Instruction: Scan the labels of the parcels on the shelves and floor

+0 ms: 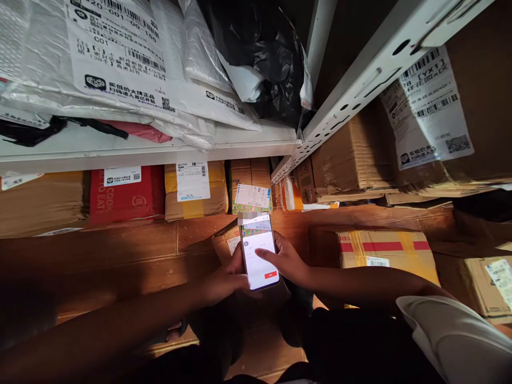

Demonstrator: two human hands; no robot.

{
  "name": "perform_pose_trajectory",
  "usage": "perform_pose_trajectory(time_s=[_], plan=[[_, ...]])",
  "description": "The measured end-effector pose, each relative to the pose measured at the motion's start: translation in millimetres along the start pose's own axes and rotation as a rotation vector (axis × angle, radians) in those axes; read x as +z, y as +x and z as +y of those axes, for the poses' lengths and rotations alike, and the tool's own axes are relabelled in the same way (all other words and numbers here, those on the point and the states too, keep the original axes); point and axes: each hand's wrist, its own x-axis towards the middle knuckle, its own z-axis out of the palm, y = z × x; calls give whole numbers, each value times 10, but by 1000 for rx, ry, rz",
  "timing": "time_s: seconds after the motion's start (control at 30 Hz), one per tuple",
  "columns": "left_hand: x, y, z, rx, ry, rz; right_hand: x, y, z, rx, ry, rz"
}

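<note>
A lit smartphone (260,266) is upright in front of me, its screen mostly white with a red button at the lower right. My left hand (232,277) is closed around the phone's left edge. My right hand (286,261) grips the right edge, and its thumb lies over the screen. Just beyond the phone's top stands a small cardboard box (244,175) with a white shipping label (253,195). Another brown box (224,240) sits partly hidden behind the phone and my left hand.
A white shelf (240,146) overhead holds plastic-wrapped parcels (116,64) and a black bag (276,64). Its perforated metal post (340,112) slants down at the right. Under it stand a red box (128,200) and a yellow-taped box (196,208). More cartons (384,258) sit on the wooden floor.
</note>
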Motion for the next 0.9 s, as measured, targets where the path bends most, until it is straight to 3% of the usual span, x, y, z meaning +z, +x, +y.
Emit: perform_pose_trajectory(time_s=[0.23, 0.37, 0.47, 0.6, 0.9], plan=[[-32, 1, 1, -2, -16, -14, -32, -15, 19, -7, 59, -66], [-40, 2, -6, -9, -25, 4, -57, -42, 29, -62, -34, -85], [-31, 3, -6, -16, -28, 18, -37, -44, 24, -78, -101, -68], [-19, 4, 6, -29, -47, 5, -4, -27, 11, -8, -19, -12], [21, 4, 46, -24, -41, 24, -26, -35, 29, -12, -5, -19]])
